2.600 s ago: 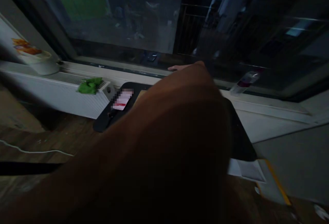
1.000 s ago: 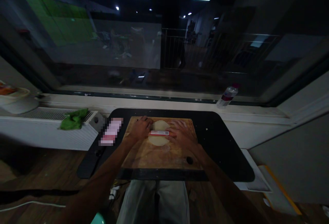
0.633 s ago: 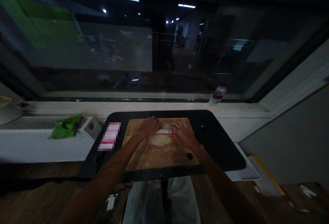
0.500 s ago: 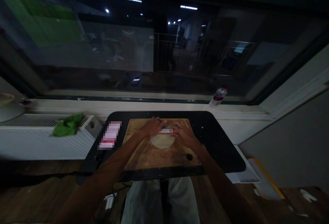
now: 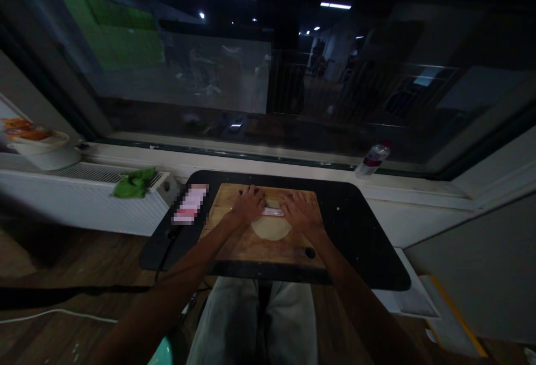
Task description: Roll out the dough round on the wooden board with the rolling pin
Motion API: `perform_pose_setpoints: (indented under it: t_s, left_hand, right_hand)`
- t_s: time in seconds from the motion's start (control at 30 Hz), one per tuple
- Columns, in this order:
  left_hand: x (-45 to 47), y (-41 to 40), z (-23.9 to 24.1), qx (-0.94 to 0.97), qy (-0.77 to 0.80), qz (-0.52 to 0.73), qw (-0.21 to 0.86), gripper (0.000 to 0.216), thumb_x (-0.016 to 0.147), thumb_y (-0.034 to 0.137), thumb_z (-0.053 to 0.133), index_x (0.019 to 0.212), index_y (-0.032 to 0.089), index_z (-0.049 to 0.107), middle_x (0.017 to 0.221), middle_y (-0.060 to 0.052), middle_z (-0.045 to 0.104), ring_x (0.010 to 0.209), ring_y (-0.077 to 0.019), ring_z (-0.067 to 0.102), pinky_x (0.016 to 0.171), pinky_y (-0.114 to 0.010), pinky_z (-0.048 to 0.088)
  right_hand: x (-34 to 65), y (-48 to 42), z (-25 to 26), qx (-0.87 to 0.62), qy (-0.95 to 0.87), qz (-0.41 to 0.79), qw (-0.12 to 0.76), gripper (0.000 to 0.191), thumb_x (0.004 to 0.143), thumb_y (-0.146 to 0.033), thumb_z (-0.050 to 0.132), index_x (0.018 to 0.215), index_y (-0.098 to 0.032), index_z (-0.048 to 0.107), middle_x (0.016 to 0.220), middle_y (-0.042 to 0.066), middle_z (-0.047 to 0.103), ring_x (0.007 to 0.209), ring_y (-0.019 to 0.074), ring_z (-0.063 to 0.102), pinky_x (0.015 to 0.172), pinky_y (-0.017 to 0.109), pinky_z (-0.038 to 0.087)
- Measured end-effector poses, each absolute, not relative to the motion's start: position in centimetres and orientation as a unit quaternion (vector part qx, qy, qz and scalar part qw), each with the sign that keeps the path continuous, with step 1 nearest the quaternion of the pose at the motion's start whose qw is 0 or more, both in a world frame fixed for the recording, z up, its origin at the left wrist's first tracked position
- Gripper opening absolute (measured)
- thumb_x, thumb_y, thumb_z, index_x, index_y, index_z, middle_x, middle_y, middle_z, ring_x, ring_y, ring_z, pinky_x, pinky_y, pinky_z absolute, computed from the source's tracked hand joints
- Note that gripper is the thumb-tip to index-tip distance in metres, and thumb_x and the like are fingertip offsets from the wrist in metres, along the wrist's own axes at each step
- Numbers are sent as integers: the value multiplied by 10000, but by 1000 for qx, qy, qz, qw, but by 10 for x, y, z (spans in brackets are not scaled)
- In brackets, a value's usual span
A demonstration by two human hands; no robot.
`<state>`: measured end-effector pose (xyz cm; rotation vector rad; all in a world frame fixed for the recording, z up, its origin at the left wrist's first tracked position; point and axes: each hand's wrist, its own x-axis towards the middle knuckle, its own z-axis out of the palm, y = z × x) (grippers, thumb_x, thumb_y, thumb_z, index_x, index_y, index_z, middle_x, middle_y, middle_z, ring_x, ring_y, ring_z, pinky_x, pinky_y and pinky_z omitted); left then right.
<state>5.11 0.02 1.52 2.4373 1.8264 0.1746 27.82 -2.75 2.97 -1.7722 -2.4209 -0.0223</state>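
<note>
On the wooden board (image 5: 255, 250) lies a thin, round, pale sheet that looks like rolled dough (image 5: 271, 230). A short white-and-red bar (image 5: 272, 212) lies crosswise over its far part; its exact kind is too small and dim to make out. My left hand (image 5: 249, 206) is over the bar's left end, fingers bent forward over it. At the right end, my right hand (image 5: 300, 211) covers the bar in the same way, its fingers slightly apart. Both ends of the bar are hidden under the hands.
The board rests on a black table (image 5: 360, 242) against the window sill. A blurred-out phone-like screen (image 5: 191, 204) lies left. A plastic bottle (image 5: 374, 159) stands on the sill. A green cloth (image 5: 134, 183) lies on the radiator (image 5: 113, 203), near a white bucket (image 5: 52, 153).
The camera view has turned left, bringing the bucket further into sight. Both hands remain on the bar, which still lies over the far part of the dough.
</note>
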Motion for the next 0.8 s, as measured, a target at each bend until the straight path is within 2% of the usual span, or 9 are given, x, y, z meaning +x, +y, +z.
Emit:
perform_pose_setpoints:
  t_s: [0.13,0.27,0.4,0.53,0.6,0.67,0.73,0.8]
  left_hand:
    - [45,2,25,791,607,-2,80,492,1147,378,411,1589,246,584,1681,-181,534,1609,-404,428,1241,-707,425]
    - [44,-5,24,789,608,-25,85,578,1170,409,349,1710,230,448,1810,-188,403,1701,-409,315,1302,-724,342]
    - [47,-23,19,779,623,-3,68,581,1174,382,313,1715,219,449,1803,-187,428,1688,-391,352,1302,-693,363]
    - [47,-40,16,782,621,14,58,575,1172,359,319,1714,226,460,1794,-186,447,1681,-377,372,1287,-662,405]
    - [45,-47,14,789,612,17,49,580,1173,349,305,1710,201,466,1783,-195,462,1678,-359,386,1296,-630,408]
    - [44,-53,12,799,599,21,37,587,1174,340,283,1703,174,477,1773,-196,482,1665,-342,416,1308,-599,404]
    - [42,-58,10,810,585,31,30,581,1174,333,277,1689,184,500,1763,-177,507,1650,-327,447,1311,-582,407]
    - [41,-61,9,817,575,42,27,550,1171,320,302,1647,217,558,1754,-149,532,1648,-316,459,1311,-571,414]
  right_hand:
    - [275,-29,35,-627,-779,-5,34,529,1163,-423,443,1643,-261,594,1646,146,621,1483,320,544,1276,513,346]
    - [277,-25,39,-640,-768,11,9,560,1162,-425,418,1674,-252,566,1722,132,562,1549,308,518,1333,505,275]
    - [279,-27,34,-653,-757,28,1,602,1167,-410,379,1707,-186,526,1777,156,495,1649,308,434,1365,495,228]
    - [280,-40,22,-657,-754,5,20,610,1177,-405,355,1694,-139,544,1758,181,514,1677,301,408,1396,481,169]
    - [280,-50,19,-659,-751,-7,31,604,1174,-385,358,1660,-106,582,1720,206,554,1663,305,436,1393,459,196]
    - [278,-60,19,-673,-738,-10,48,582,1168,-358,360,1601,-90,642,1659,219,617,1623,309,493,1362,436,287]
    - [274,-68,21,-690,-721,-7,62,553,1166,-334,360,1534,-91,693,1603,218,667,1576,309,548,1309,414,380]
    - [271,-74,23,-696,-715,-11,69,528,1165,-300,352,1486,-98,720,1575,215,689,1563,305,561,1276,399,421]
